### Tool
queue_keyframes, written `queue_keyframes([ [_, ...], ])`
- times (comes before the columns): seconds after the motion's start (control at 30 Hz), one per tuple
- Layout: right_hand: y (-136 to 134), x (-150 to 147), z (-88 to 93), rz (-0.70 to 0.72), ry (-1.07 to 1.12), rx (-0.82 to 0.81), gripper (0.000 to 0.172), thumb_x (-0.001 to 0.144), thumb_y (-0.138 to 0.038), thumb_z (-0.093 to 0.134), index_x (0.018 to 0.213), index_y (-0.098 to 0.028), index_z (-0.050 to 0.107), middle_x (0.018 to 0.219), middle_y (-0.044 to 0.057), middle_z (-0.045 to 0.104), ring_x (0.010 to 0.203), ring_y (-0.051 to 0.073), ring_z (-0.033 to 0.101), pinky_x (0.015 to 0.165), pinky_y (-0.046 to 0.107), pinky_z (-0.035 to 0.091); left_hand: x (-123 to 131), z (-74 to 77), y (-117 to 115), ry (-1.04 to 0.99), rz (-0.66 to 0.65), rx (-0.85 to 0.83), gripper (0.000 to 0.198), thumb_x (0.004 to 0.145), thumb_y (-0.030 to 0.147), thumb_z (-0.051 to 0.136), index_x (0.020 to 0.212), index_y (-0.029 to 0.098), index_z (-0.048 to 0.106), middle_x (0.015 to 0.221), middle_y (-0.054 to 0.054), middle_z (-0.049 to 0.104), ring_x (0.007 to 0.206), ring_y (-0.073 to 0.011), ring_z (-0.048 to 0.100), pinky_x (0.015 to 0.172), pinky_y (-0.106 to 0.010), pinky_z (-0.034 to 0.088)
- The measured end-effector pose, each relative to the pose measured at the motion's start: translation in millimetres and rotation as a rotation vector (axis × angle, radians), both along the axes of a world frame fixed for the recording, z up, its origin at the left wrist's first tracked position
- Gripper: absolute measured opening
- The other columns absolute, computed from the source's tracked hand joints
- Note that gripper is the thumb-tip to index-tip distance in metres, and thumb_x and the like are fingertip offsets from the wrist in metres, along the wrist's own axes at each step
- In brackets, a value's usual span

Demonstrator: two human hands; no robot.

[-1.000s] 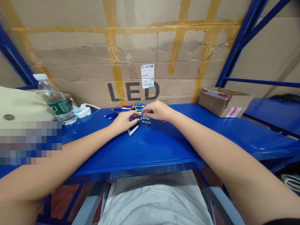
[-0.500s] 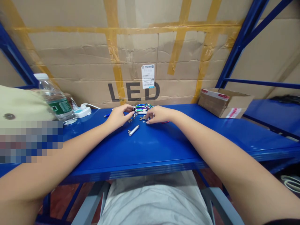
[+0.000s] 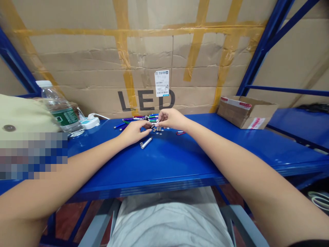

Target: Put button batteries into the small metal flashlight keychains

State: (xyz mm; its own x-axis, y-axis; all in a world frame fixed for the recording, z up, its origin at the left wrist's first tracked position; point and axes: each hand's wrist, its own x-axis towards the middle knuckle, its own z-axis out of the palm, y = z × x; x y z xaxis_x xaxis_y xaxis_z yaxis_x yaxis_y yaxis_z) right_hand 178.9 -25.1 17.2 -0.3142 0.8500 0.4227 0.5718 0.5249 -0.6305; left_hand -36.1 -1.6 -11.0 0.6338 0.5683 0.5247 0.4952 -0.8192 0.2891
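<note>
My left hand is low over the blue table, thumb and fingers closing on a small dark-and-metal piece by the fingertips. My right hand is pinched close beside it; what it holds is too small to make out. Under and between the hands lie several small round silvery discs, like button cells. In front of my left hand rests a short silver tube with a metal clip at one end, like a mini flashlight. Behind the hands is a pile of coloured metal tubes, partly hidden.
A red carabiner lies right of the discs. To the left stand a water bottle and a white power strip. An open cardboard box is at the right. A large carton backs the table.
My right hand has lifted from the discs and moved back and slightly left, towards my left hand. My left hand has come lower and nearer, uncovering more coloured tubes behind it.
</note>
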Motion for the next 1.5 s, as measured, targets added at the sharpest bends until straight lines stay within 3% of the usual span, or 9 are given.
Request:
queue_keyframes([
  [0.3, 6, -4, -11.0, 0.111, 0.024, -0.085, 0.016, 0.073, -0.026, 0.072, 0.079, -0.016, 0.059, 0.062, -0.001, 0.064, 0.056, 0.011, 0.059, 0.049, 0.022, 0.043, 1, -0.1, -3, -0.023, -0.036, 0.008, 0.024, 0.083, 0.03, 0.056, 0.1, 0.018, 0.068, 0.094, -0.005, 0.072, 0.085, -0.0184, 0.067, 0.075, -0.028, 0.052],
  [0.5, 6, -3, -10.2, 0.031, -0.163, 0.223, 0.019, 0.068, -0.023, 0.077, 0.069, -0.016, 0.059, 0.065, -0.001, 0.063, 0.063, 0.012, 0.058, 0.057, 0.023, 0.041, 0, -3.6, 2, -0.048, -0.037, 0.027, 0.024, 0.082, 0.029, 0.056, 0.099, 0.017, 0.069, 0.093, -0.005, 0.072, 0.083, -0.0186, 0.067, 0.073, -0.028, 0.052],
  [0.6, 8, -4, -12.3, 0.017, -0.169, 0.28, 0.019, 0.07, -0.025, 0.076, 0.07, -0.016, 0.06, 0.067, 0.0, 0.064, 0.066, 0.013, 0.059, 0.059, 0.023, 0.041, 0, -4.2, 4, -0.057, -0.025, 0.034, 0.024, 0.082, 0.029, 0.056, 0.098, 0.017, 0.069, 0.091, -0.005, 0.072, 0.081, -0.0181, 0.067, 0.07, -0.028, 0.052],
  [1.03, 2, -9, -5.2, 0.01, -0.091, 0.051, 0.006, 0.075, -0.021, 0.07, 0.077, -0.016, 0.072, 0.062, 0.0, 0.066, 0.055, 0.011, 0.06, 0.053, 0.024, 0.046, 0, -5.0, 5, -0.118, -0.04, -0.01, 0.024, 0.08, 0.03, 0.057, 0.096, 0.016, 0.069, 0.09, -0.006, 0.073, 0.079, -0.0177, 0.067, 0.069, -0.028, 0.053],
  [1.23, 3, -6, -5.8, 0.072, -0.047, -0.027, 0.009, 0.078, -0.024, 0.069, 0.075, -0.017, 0.073, 0.059, -0.001, 0.065, 0.054, 0.011, 0.061, 0.053, 0.022, 0.05, -1, -6.3, 7, -0.104, -0.064, 0.006, 0.024, 0.08, 0.03, 0.057, 0.096, 0.017, 0.069, 0.09, -0.005, 0.073, 0.08, -0.0183, 0.067, 0.068, -0.028, 0.052],
  [1.4, -5, -7, -0.1, 0.085, 0.07, -0.206, 0.01, 0.085, -0.018, 0.062, 0.08, -0.014, 0.071, 0.068, 0.003, 0.071, 0.058, 0.01, 0.065, 0.057, 0.022, 0.055, -3, -6.4, 10, -0.107, -0.066, 0.018, 0.022, 0.08, 0.029, 0.058, 0.095, 0.017, 0.069, 0.09, -0.005, 0.073, 0.08, -0.0184, 0.067, 0.067, -0.028, 0.052],
  [1.5, -10, -9, 3.1, 0.077, 0.012, -0.186, 0.014, 0.086, -0.014, 0.059, 0.076, -0.014, 0.068, 0.069, 0.003, 0.072, 0.057, 0.01, 0.066, 0.057, 0.021, 0.055, -4, -6.5, 10, -0.1, -0.075, 0.061, 0.02, 0.082, 0.028, 0.059, 0.096, 0.017, 0.07, 0.09, -0.006, 0.072, 0.079, -0.0178, 0.066, 0.066, -0.027, 0.051],
])
